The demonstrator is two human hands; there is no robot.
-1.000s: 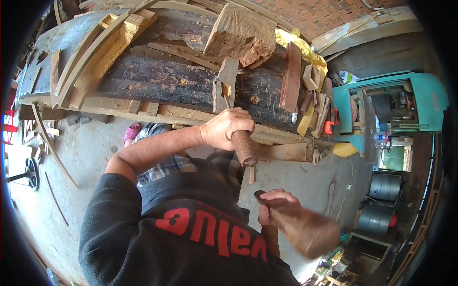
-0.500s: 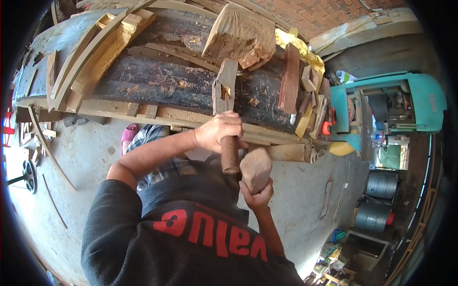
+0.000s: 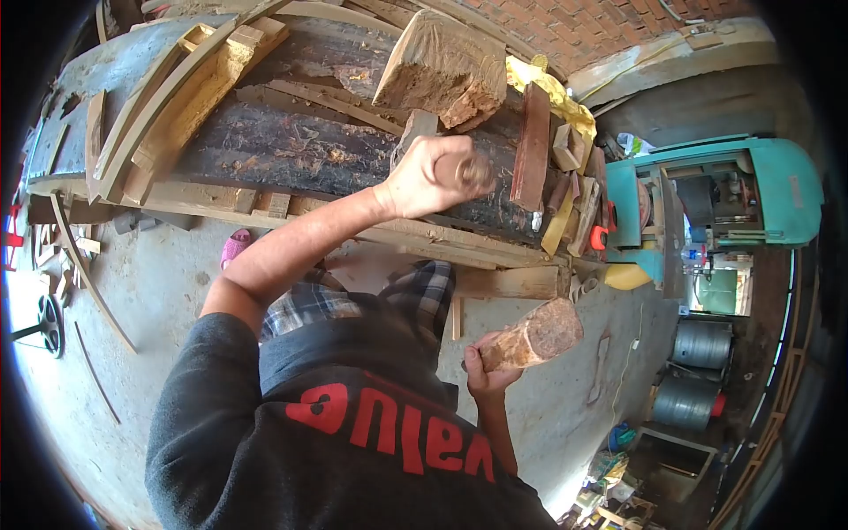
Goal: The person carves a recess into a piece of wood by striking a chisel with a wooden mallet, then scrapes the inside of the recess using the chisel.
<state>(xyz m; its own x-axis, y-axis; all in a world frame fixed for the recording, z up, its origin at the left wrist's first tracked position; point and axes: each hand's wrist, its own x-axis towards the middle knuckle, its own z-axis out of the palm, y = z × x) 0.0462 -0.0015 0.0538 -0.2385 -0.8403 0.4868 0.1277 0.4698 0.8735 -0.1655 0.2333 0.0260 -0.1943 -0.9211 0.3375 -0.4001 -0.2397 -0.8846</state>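
My left hand [image 3: 422,177] is closed round the wooden handle of a chisel [image 3: 465,168], with the handle's butt end turned toward me. The chisel's blade is hidden behind the fist. Just beyond the hand, a greyish wood piece [image 3: 419,126] lies on the dark, rough-surfaced log [image 3: 291,146], close to a large pale wood block [image 3: 437,66]. Low on the right, over the floor, my right hand [image 3: 492,373] grips a wooden mallet [image 3: 552,334]. Its thick, worn head points up and to the right, away from the log.
Curved wood strips [image 3: 168,97] lie across the log's left part. A reddish wood bar [image 3: 531,146] and a red tape measure [image 3: 599,237] are to the right. Farther right stands a teal machine [image 3: 791,190], with metal drums [image 3: 689,402] below it.
My left hand has moved up over the log and tipped the chisel handle toward me. My right hand has swung the mallet away to the right and down.
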